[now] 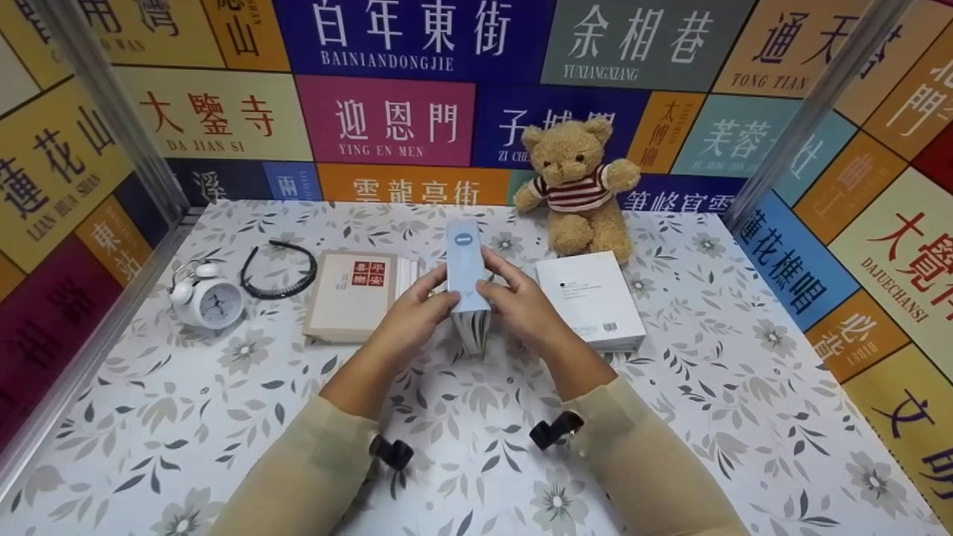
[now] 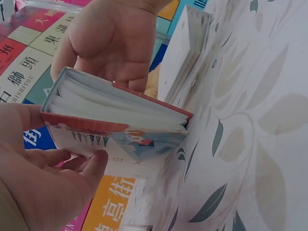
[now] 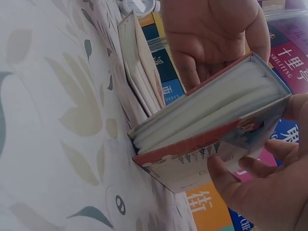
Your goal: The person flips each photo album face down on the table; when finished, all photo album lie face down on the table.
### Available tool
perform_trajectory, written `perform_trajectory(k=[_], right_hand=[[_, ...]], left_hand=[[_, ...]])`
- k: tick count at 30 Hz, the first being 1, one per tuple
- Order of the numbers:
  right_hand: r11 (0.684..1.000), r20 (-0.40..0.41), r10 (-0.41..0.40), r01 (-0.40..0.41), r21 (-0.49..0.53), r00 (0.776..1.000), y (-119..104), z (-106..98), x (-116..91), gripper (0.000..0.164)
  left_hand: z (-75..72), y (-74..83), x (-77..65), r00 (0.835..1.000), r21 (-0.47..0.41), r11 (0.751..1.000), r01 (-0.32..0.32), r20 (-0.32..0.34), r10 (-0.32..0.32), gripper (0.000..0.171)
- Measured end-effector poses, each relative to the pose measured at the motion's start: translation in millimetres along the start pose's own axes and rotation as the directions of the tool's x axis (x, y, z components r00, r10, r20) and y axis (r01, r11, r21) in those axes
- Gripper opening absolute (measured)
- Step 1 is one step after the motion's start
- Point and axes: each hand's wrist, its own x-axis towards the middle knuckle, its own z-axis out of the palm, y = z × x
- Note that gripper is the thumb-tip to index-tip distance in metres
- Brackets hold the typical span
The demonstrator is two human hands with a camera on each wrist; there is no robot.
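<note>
A thick book [image 1: 465,260] with a light blue spine stands on edge on the table, spine up, between my two hands. My left hand [image 1: 406,316] holds it from the left, with thumb and fingers at the cover and spine. From the other side, my right hand [image 1: 528,309] grips it in the same way. In the left wrist view the book's red-edged illustrated cover [image 2: 137,142] faces the camera, and its pages are slightly fanned. The right wrist view shows a lower corner of the book [image 3: 202,125] touching the patterned cloth.
Left of the hands lies a beige book [image 1: 350,305] with red squares; a black headband [image 1: 287,286] and white alarm clock [image 1: 216,301] are farther left. A white book [image 1: 588,298] lies to the right, before a teddy bear [image 1: 577,193] leaning on the sign-covered wall.
</note>
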Motion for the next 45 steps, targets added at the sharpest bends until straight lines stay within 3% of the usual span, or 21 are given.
perform_trajectory(k=[5,8,11,15,19,28,35,40,45], right_hand=[[0.997,0.007,-0.016,0.015,0.070,1.000,0.9,0.5,1.9,0.063],[0.995,-0.010,-0.011,0.012,0.097,1.000,0.4,-2.2,2.6,0.063],[0.995,-0.056,-0.026,0.031,0.092,0.998,-1.0,-8.8,4.2,0.062],[0.998,-0.114,-0.028,0.034,0.047,0.993,-1.3,-20.3,6.9,0.064],[0.999,-0.160,0.043,-0.047,-0.018,0.986,1.0,-29.8,9.6,0.067],[0.961,-0.185,0.141,-0.179,-0.210,0.973,15.3,-35.8,18.3,0.068],[0.910,-0.178,0.203,-0.253,-0.330,0.963,21.9,-36.0,18.8,0.073],[0.892,-0.176,0.234,-0.283,-0.353,0.956,23.3,-36.1,18.3,0.073],[0.889,-0.139,0.229,-0.265,-0.373,0.963,27.3,-34.6,18.5,0.075]], left_hand=[[-2.6,-1.1,-1.2,1.000,0.072,0.997,-0.005,-0.030,0.007,0.063],[-4.2,-2.1,0.0,0.999,0.079,0.996,0.042,-0.020,-0.041,0.062],[-4.6,-7.2,3.7,0.992,0.033,0.991,0.128,0.017,-0.129,0.060],[-4.9,-18.6,8.5,0.973,-0.068,0.971,0.231,0.032,-0.229,0.067],[-6.1,-23.3,9.7,0.969,-0.138,0.959,0.247,0.011,-0.248,0.072],[-8.0,-24.2,9.2,0.971,-0.116,0.964,0.238,0.021,-0.238,0.078],[-10.9,-25.3,8.2,0.940,-0.161,0.927,0.340,0.047,-0.337,0.080],[-11.5,-21.8,6.5,0.940,-0.166,0.926,0.339,0.020,-0.341,0.082],[-11.4,-20.0,4.9,0.929,-0.204,0.907,0.368,0.035,-0.369,0.080]])
